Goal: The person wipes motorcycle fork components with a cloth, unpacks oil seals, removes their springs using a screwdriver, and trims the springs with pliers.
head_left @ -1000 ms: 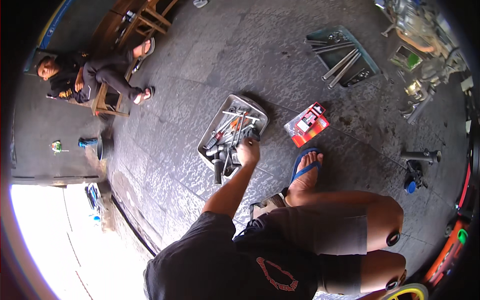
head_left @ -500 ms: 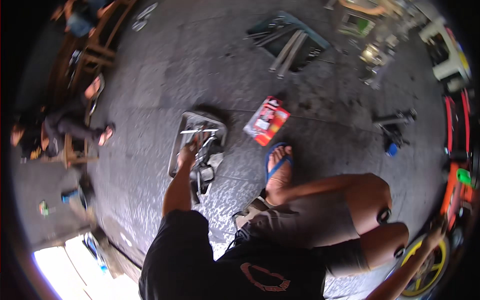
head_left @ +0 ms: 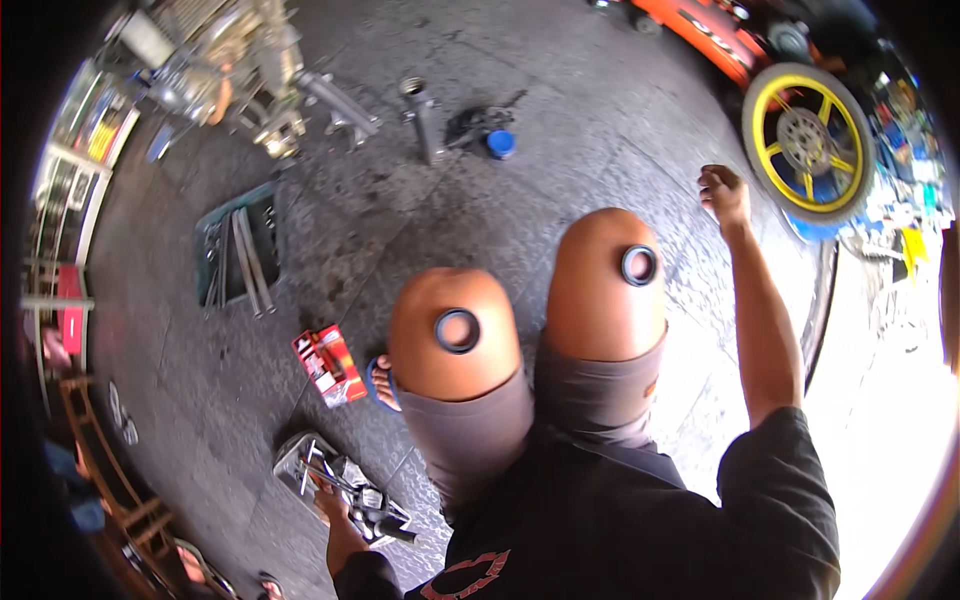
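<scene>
My left hand (head_left: 329, 502) reaches down into a metal tray (head_left: 284, 463) on the floor. Long metal tools (head_left: 345, 480) and dark pieces lie heaped in it, and they partly hide my fingertips. My right hand (head_left: 724, 195) is raised at the far right with its fingers curled in. Whatever it may hold does not show. It is nearest to a yellow-rimmed wheel (head_left: 765, 130) but apart from it. One black ring (head_left: 458, 330) rests on my left knee, and another black ring (head_left: 639, 265) rests on my right knee.
A red box (head_left: 330, 366) lies beside my left foot. Farther off are a tub (head_left: 212, 225) with metal tubes, metal fork parts (head_left: 420, 120) and a blue cap (head_left: 501, 144). An engine-like assembly (head_left: 250, 75) stands far left. A wooden bench (head_left: 110, 465) lines the left side.
My view has swung to the right, bringing both knees and the whole wheel into sight. My left hand stays at the tray. My right hand has lifted away from the red machine by the wheel.
</scene>
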Demonstrator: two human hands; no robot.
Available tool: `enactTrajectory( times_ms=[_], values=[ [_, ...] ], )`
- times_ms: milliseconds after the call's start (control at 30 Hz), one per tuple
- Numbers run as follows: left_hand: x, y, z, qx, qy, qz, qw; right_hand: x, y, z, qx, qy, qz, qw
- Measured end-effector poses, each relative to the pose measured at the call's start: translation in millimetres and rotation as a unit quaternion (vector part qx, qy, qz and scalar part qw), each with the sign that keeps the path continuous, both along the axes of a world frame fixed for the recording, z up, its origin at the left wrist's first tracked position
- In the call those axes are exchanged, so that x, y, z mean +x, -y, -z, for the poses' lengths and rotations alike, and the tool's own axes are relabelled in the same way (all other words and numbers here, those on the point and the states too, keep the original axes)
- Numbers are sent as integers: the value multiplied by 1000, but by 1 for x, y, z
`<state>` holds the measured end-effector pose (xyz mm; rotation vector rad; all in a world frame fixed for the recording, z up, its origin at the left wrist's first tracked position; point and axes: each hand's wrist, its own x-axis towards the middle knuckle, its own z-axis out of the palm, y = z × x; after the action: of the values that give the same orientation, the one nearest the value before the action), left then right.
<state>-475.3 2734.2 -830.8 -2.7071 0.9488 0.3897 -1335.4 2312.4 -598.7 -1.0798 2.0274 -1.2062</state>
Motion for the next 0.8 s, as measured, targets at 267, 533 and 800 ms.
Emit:
enactTrajectory(
  times_ms=[267,533,800],
  values=[
    [2,-4,-27,62,-78,-61,993,-66,-132,157,234,13,-45,971],
    [-39,5,-70,-248,-359,-427,792,-10,-195,242,216,-9,20,976],
    [-155,175,-289,-509,-261,29,819,124,-57,-78,-222,54,-157,961]
  ],
)
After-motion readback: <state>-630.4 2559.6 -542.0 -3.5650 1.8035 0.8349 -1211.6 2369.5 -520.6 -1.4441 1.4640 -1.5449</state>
